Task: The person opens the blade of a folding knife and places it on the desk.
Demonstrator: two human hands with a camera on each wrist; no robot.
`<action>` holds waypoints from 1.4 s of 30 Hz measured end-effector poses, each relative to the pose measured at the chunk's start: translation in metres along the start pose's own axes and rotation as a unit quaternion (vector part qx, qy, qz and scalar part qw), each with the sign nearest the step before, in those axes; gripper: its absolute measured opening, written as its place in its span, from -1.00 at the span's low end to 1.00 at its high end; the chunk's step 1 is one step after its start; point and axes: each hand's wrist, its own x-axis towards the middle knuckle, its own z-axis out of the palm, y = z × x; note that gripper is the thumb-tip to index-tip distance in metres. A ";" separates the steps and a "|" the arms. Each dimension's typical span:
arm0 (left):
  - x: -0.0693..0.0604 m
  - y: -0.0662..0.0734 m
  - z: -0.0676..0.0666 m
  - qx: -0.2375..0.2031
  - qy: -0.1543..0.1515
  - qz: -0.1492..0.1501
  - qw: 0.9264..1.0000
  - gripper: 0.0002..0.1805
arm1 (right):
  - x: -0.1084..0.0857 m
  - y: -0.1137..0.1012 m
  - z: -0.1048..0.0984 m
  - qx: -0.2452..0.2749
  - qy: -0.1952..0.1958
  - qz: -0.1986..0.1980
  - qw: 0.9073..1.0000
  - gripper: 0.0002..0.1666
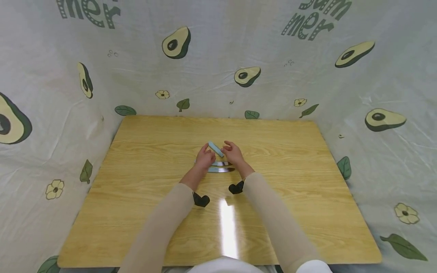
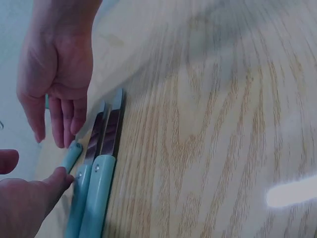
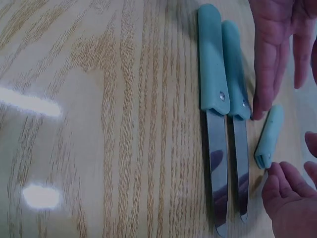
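Observation:
Three folding knives with light teal handles lie on the wooden table. Two lie side by side with blades out: the near knife (image 3: 214, 64) and the middle knife (image 3: 235, 64). Beyond them, the third knife (image 1: 216, 149) rests diagonally between the hands; only its handle shows, no blade visible. My left hand (image 1: 205, 156) hovers over the handle ends, fingers mostly straight, beside the third knife. My right hand (image 1: 233, 152) has its fingertips at the third knife's pivot end, thumb apart from the fingers; whether they touch it is unclear. Neither hand visibly grips anything.
The light wooden table (image 1: 143, 151) has rounded corners. A pale cloth (image 1: 211, 91) printed with avocados and leaves hangs behind and at both sides. Dark straps (image 1: 201, 200) hang below the wrists. A bright light reflection (image 1: 228, 227) lies on the tabletop near the front.

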 end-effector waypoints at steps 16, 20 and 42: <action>-0.002 -0.002 0.009 0.009 0.030 -0.035 0.999 -0.25 | -0.005 -0.001 0.011 -0.026 0.047 0.020 0.998 -0.48; -0.004 -0.002 0.010 0.026 0.023 -0.019 0.999 -0.26 | -0.003 0.000 0.010 -0.007 0.056 0.011 0.998 -0.51; -0.008 0.002 -0.009 0.004 0.057 0.077 0.995 -0.27 | -0.014 -0.010 -0.007 0.052 -0.111 -0.054 0.991 -0.69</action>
